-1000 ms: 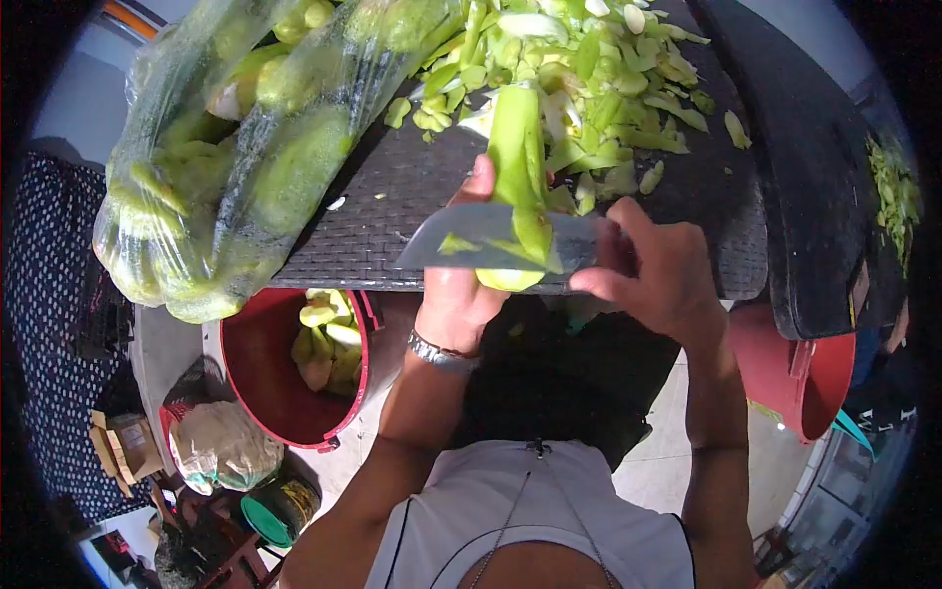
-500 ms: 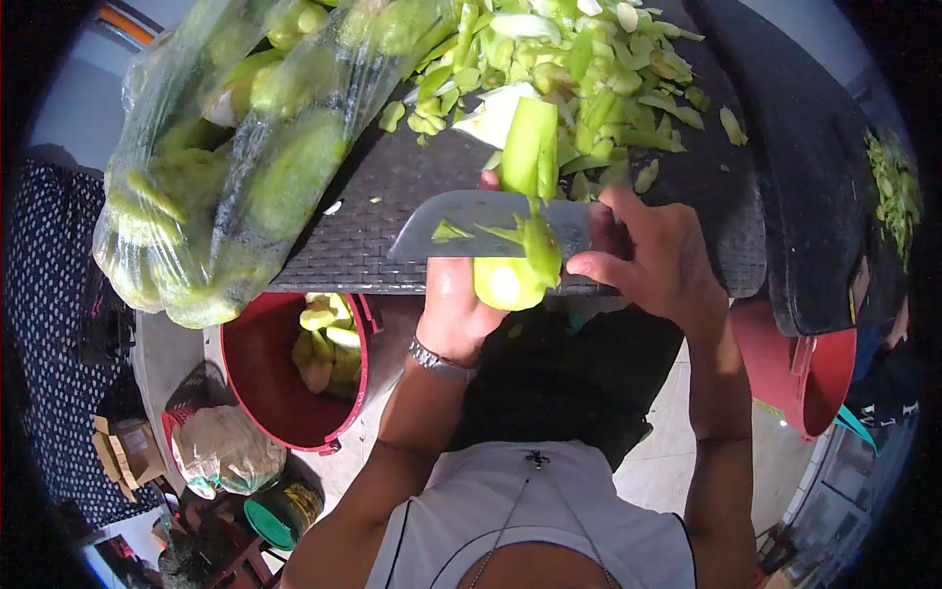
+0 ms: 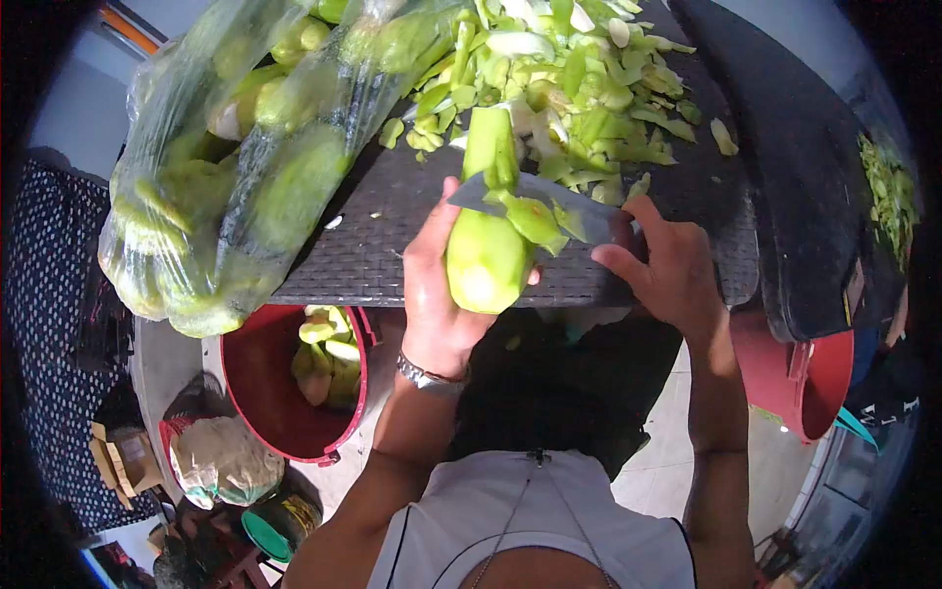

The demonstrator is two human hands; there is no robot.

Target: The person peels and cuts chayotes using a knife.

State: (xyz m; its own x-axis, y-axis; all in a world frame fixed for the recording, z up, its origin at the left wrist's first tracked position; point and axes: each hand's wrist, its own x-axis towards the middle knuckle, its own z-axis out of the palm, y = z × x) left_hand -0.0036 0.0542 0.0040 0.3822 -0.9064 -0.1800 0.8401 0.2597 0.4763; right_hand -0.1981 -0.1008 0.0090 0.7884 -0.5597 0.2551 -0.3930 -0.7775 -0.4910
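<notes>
My left hand point(image 3: 432, 299) is wrapped round a pale green, bulbous vegetable point(image 3: 486, 260), whose narrower end points away from me. Its surface looks largely peeled. In my right hand point(image 3: 672, 260) is a knife point(image 3: 594, 218) with a broad blade, gripped near the handle end, lying across the vegetable's upper part. A curled strip of green peel point(image 3: 532, 220) hangs over the blade. Beyond the vegetable, a heap of green and whitish peelings point(image 3: 599, 98) covers part of the dark woven tabletop point(image 3: 368, 260).
A clear plastic bag point(image 3: 231, 187) full of green vegetables lies at the table's left. Below it stands a red bucket point(image 3: 257, 393) holding peeled pieces point(image 3: 329, 353). Another red bucket point(image 3: 819, 383) is at the right, near a black chair-like panel point(image 3: 785, 177).
The knife has tilted and moved off the vegetable's lower end toward its neck. My left hand has shifted slightly left, with the vegetable's rounded end now more exposed.
</notes>
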